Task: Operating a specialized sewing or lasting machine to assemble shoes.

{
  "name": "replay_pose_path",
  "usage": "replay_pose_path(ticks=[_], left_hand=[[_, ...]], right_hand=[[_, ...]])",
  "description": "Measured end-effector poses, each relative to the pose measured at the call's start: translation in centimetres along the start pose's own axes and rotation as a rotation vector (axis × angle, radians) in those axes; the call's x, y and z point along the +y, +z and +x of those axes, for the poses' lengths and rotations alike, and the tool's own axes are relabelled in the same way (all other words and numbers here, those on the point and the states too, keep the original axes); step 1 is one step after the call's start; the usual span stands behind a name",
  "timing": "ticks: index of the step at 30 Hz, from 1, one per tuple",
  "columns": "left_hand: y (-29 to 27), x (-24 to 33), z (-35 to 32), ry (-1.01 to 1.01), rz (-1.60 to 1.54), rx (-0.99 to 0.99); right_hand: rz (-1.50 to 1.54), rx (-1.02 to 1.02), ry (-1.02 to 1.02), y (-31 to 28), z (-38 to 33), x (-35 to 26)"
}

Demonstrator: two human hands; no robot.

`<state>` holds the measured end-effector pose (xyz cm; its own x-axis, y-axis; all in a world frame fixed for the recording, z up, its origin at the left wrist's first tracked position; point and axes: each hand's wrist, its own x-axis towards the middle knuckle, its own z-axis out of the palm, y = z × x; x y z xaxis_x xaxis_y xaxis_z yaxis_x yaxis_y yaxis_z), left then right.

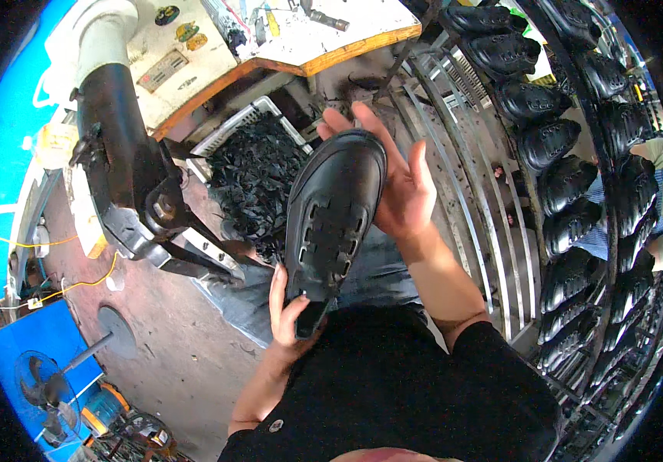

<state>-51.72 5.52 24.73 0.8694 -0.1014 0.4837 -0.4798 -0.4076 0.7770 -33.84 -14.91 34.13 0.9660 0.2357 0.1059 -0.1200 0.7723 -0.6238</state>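
A black shoe (323, 208) with lace loops along its front is held over my lap, toe pointing away from me. My left hand (289, 312) grips it at the heel end, the thumb over the opening and the fingers along the outer side. By the toe, my right hand (404, 189) is open with the palm up and the fingers spread. Its fingertips reach behind the shoe's toe, and whether they touch the sole is hidden. To the left of the shoe stands a machine with a dark metal arm (119, 115) and a pointed lower end.
Beneath the machine bench (362, 42) sits a white basket (266, 104) full of black scraps. Along the right runs a metal rack (493, 254) holding several black shoes (570, 185), with a person (662, 200) partly visible behind it. A fan (42, 393) stands at lower left.
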Motion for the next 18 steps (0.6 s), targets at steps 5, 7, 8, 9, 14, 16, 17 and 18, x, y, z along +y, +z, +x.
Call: replay_pose_path(ticks=[5, 7, 8, 9, 14, 16, 17, 18], left_hand=[[0.2, -0.1, -0.1, 0.046, 0.090, 0.008], [0.0, -0.3, -0.1, 0.072, 0.101, 0.000], [0.0, -0.4, 0.0, 0.095, 0.109, -0.008], [-0.1, -0.2, -0.1, 0.093, 0.111, -0.008], [-1.3, 0.8, 1.3, -0.053, -0.041, -0.050], [-2.4, 0.4, 0.4, -0.320, -0.326, -0.063], [-3.6, -0.7, 0.0, -0.461, -0.610, -0.084], [-4.4, -1.6, -0.2, -0.598, -0.897, -0.097]], right_hand=[[-0.002, -0.038, 0.018, 0.4, -0.1, -0.7], [0.023, -0.031, 0.047, 0.2, -0.2, -0.8], [0.025, -0.030, 0.043, -0.1, -0.2, -0.9], [0.020, -0.042, 0.056, -0.2, -0.3, -0.9], [0.012, -0.070, 0.084, -0.4, -0.5, -1.1], [0.007, -0.020, 0.111, -0.5, -0.6, -1.0], [0.014, -0.025, 0.123, -1.4, -0.8, -0.8], [-0.124, -0.118, 0.084, -3.1, -1.2, -0.3]])
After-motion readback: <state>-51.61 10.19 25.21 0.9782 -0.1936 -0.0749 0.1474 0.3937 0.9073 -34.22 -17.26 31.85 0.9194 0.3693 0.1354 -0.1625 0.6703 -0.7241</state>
